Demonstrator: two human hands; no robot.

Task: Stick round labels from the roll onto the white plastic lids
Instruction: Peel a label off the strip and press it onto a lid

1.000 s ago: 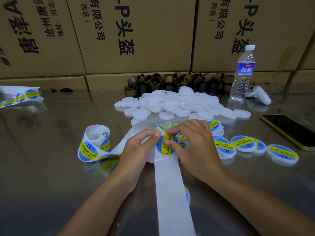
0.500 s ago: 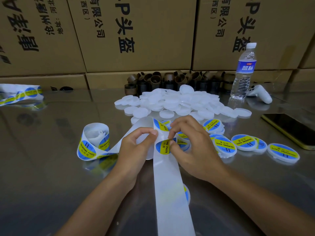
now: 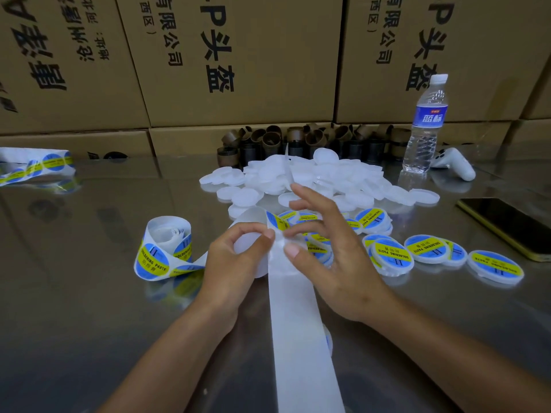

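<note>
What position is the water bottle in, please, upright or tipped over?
Upright: the water bottle stands on its base at the far right of the metal table, its white cap on top and pointing up.

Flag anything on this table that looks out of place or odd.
Nothing is spilled or damaged. A white game controller lies beside the water bottle, unrelated to labelling. A blue-edged piece peeks from under the backing strip, mostly hidden.

Round stickers on the label roll [image 3: 162, 251] and labelled lids [image 3: 393, 254] read "SOLDERING PASTE", the water bottle [image 3: 426, 120] wrapper "蓝标", the cardboard boxes [image 3: 238, 55] "头盔", "有限公司", "西区".
</note>
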